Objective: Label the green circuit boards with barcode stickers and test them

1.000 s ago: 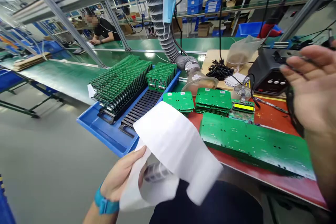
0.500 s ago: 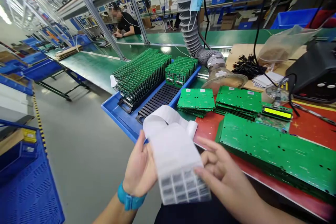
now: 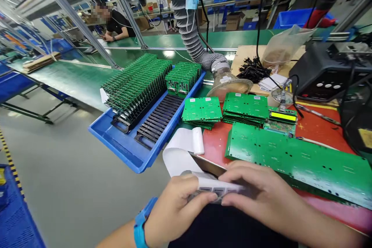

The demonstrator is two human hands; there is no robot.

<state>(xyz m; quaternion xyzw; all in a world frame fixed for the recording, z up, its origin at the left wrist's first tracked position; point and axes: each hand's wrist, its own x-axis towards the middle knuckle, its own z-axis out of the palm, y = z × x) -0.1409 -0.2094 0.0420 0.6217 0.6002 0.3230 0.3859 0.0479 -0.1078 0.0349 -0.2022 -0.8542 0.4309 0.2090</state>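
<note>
Both hands are at the printed end of a long white label strip [image 3: 178,157], low at the front. My left hand [image 3: 178,205], with a blue wristband, pinches the strip between thumb and fingers. From the other side my right hand [image 3: 255,193] has its thumb and fingers closed around the strip's right end. Rows of dark rectangular labels [image 3: 215,190] show between the two thumbs. The strip loops back to a small white roll [image 3: 198,140] lying at the table edge beside the stacked green circuit boards [image 3: 202,109].
A blue tray [image 3: 116,145] holds upright green boards [image 3: 136,81] in black racks. Further green board stacks [image 3: 299,159] lie on the red mat [image 3: 322,124] at right. Behind stand a flexible duct [image 3: 186,27] and a black device [image 3: 328,73]. A person [image 3: 117,23] leans at the far bench.
The label strip has been tipped from facing me to nearly edge-on and bent. My left hand went from open beneath it to pinching it. The view has swung right.
</note>
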